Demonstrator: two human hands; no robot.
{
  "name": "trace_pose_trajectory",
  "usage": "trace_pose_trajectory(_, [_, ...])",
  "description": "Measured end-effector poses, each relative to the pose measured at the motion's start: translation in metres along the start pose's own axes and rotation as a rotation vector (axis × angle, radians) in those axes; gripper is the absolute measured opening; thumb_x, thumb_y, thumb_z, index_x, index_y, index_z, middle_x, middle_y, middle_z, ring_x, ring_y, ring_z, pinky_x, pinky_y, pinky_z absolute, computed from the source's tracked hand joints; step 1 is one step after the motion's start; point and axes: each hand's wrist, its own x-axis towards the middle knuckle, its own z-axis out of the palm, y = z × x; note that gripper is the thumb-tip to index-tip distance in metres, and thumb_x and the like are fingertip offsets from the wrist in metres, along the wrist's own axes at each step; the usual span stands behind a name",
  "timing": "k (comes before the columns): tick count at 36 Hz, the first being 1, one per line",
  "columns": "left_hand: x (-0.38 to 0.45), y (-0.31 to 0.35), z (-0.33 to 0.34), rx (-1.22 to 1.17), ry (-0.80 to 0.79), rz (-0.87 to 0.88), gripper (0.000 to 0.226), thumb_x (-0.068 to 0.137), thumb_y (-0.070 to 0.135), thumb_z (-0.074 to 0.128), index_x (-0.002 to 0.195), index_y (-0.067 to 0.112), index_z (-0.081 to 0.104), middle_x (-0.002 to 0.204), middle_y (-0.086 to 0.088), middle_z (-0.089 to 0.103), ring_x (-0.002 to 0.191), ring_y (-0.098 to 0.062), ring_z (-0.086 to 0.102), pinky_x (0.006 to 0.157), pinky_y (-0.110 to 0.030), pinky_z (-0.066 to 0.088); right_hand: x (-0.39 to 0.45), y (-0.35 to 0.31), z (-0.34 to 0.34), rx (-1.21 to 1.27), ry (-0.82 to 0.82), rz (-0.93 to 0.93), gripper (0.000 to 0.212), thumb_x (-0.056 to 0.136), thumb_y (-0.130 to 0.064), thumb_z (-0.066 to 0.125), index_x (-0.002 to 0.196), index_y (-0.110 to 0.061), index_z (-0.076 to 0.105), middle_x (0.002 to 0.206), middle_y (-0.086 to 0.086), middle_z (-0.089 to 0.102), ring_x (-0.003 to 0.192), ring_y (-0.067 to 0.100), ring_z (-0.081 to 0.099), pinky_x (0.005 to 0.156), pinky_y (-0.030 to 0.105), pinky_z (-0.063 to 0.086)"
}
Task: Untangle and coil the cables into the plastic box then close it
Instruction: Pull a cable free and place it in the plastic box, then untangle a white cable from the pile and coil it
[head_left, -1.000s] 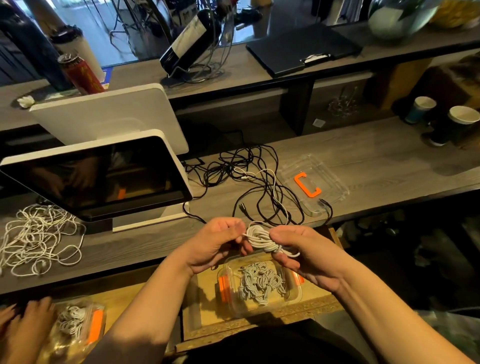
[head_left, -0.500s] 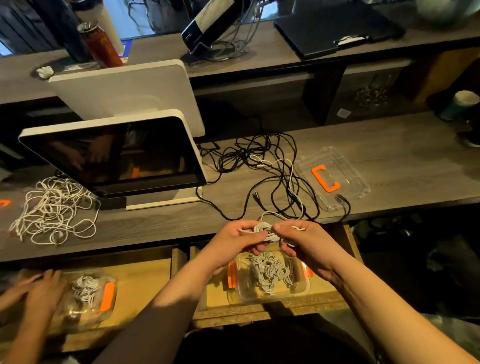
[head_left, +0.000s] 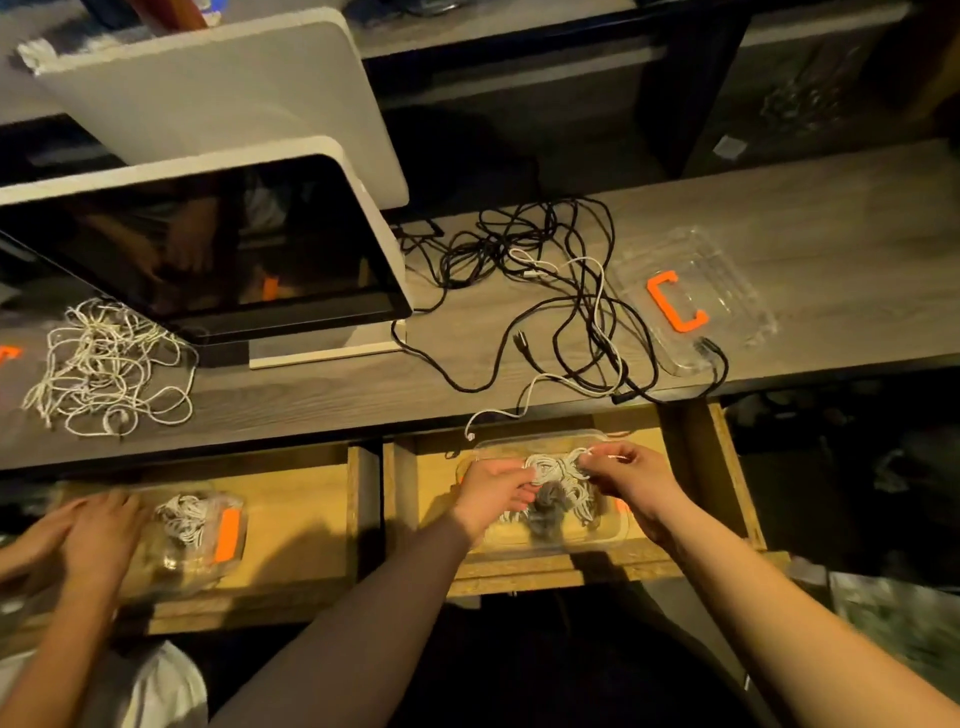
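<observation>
Pinching from both sides, our left hand (head_left: 493, 491) and right hand (head_left: 631, 470) hold 1 white coil (head_left: 553, 467) low over the open plastic box (head_left: 613, 530), which sits in the pulled-out wooden drawer (head_left: 727, 467). We keep 2 hands on the bundle, we judge, so its loops do not spring apart as it goes in with the coils already lying in the box. Both wrists angle inward, fingers curled tight around the cable, forearms reaching forward from below. A loose white tail (head_left: 524, 400) trails up over the drawer edge toward the black cable tangle (head_left: 545, 291) on the desk (head_left: 831, 208), so this cable is probably not fully coiled. Well apart on the desk waits the clear lid (head_left: 727, 280) with its orange clip (head_left: 675, 301); closing has yet to happen.
</observation>
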Motion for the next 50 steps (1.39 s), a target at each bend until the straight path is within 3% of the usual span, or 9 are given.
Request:
trace_pose_trajectory(3, [0.012,-0.009,0.001,0.04,0.109,0.024,0.037,0.093,0.008,0.069,0.129,0.0,0.064,0.123,-0.019,0.068,0.095,-0.02,0.067,0.089,-0.034,0.052,0.014,0.009,-0.002,-0.12,0.027,0.029,0.023,0.08,-0.004,0.08,0.099,-0.002,0.065,0.093,0.012,0.071,0.076,0.019,0.065,0.074,0.029,0.057])
trace_pose_trajectory(6, [0.021,-0.011,-0.003,0.135,0.189,0.002,0.031,0.095,0.007,0.067,0.124,-0.001,0.067,0.125,-0.025,0.065,0.095,-0.034,0.066,0.082,-0.036,0.052,0.028,0.012,-0.005,-0.263,0.065,-0.01,0.016,0.085,-0.007,0.076,0.092,-0.007,0.061,0.082,0.0,0.063,0.068,0.008,0.054,0.058,0.014,0.048])
trace_pose_trajectory(10, [0.033,-0.012,-0.014,0.273,0.258,0.096,0.009,0.092,0.007,0.068,0.094,0.015,0.073,0.107,-0.002,0.065,0.109,-0.03,0.063,0.098,-0.034,0.048,0.043,0.006,0.002,-0.388,0.002,-0.043,0.004,0.089,-0.013,0.071,0.088,-0.012,0.067,0.092,0.008,0.069,0.081,0.018,0.064,0.075,0.038,0.055])
trace_pose_trajectory(14, [0.041,-0.004,-0.021,0.483,0.453,0.331,0.028,0.089,0.011,0.072,0.115,0.018,0.069,0.123,0.002,0.052,0.107,-0.013,0.056,0.098,-0.028,0.047,0.052,-0.018,0.021,-0.515,-0.12,-0.192,0.001,0.092,-0.018,0.068,0.091,-0.017,0.067,0.089,-0.001,0.069,0.084,0.013,0.064,0.076,0.03,0.05])
trace_pose_trajectory(18, [0.055,0.009,-0.025,0.566,0.532,0.307,0.038,0.089,0.009,0.071,0.126,0.015,0.064,0.134,-0.007,0.051,0.117,-0.022,0.055,0.105,-0.031,0.044,0.071,-0.041,0.044,-0.757,-0.087,-0.496,0.008,0.09,-0.017,0.068,0.097,-0.015,0.066,0.095,0.001,0.067,0.09,0.017,0.061,0.079,0.029,0.045])
trace_pose_trajectory(22, [0.068,0.019,-0.029,0.734,0.52,0.253,0.042,0.088,0.01,0.073,0.128,0.013,0.062,0.13,-0.009,0.055,0.119,-0.024,0.055,0.102,-0.029,0.041,0.086,-0.05,0.064,-1.129,-0.198,-0.853,0.027,0.087,-0.008,0.064,0.114,-0.014,0.065,0.116,0.006,0.064,0.113,0.024,0.052,0.096,0.035,0.041])
trace_pose_trajectory(29, [0.079,0.028,-0.03,0.681,0.464,0.205,0.004,0.096,0.012,0.061,0.097,0.015,0.062,0.095,-0.001,0.063,0.089,-0.018,0.06,0.076,-0.03,0.045,0.106,-0.049,0.078,-1.66,-0.249,-0.996,0.034,0.095,-0.01,0.054,0.13,-0.013,0.056,0.126,0.007,0.057,0.122,0.028,0.042,0.095,0.037,0.039])
trace_pose_trajectory(42, [0.041,0.073,-0.017,0.19,0.447,0.401,0.011,0.098,0.025,0.061,0.103,0.015,0.063,0.082,-0.002,0.066,0.069,-0.006,0.056,0.061,-0.023,0.044,0.11,-0.072,0.044,-1.606,-0.182,-1.027,0.029,0.098,-0.031,0.054,0.121,-0.017,0.064,0.121,0.004,0.063,0.118,0.025,0.045,0.097,0.038,0.036])
trace_pose_trajectory(50, [0.003,0.09,-0.017,0.116,0.31,0.499,0.018,0.102,0.021,0.058,0.099,0.005,0.068,0.062,0.01,0.061,0.052,0.003,0.053,0.051,-0.012,0.04,0.073,-0.091,0.02,-1.077,-0.054,-0.906,0.023,0.103,-0.032,0.048,0.095,-0.017,0.064,0.088,0.003,0.065,0.095,0.019,0.053,0.082,0.036,0.041])
